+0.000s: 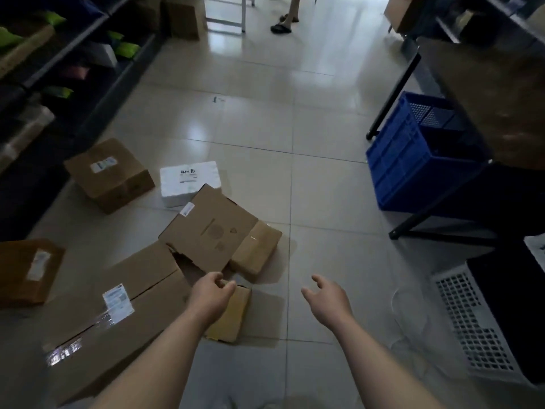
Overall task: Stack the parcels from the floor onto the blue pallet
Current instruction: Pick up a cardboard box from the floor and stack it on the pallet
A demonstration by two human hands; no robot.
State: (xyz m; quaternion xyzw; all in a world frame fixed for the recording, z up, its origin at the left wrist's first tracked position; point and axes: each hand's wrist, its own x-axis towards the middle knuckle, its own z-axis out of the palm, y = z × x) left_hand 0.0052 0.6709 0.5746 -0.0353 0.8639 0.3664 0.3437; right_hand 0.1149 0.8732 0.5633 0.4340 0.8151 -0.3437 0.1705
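Parcels lie on the tiled floor around a flat box, which is printed with faint round emblems and carries a small corner label. Beyond it is a white box with unreadable black handwriting, to its near left a long box whose white shipping label is too small to read, and just in front of it a small box. The left hand hovers over the small box with fingers loosely curled on nothing, the right hand is spread and empty, and a blue crate stands well to the flat box's right.
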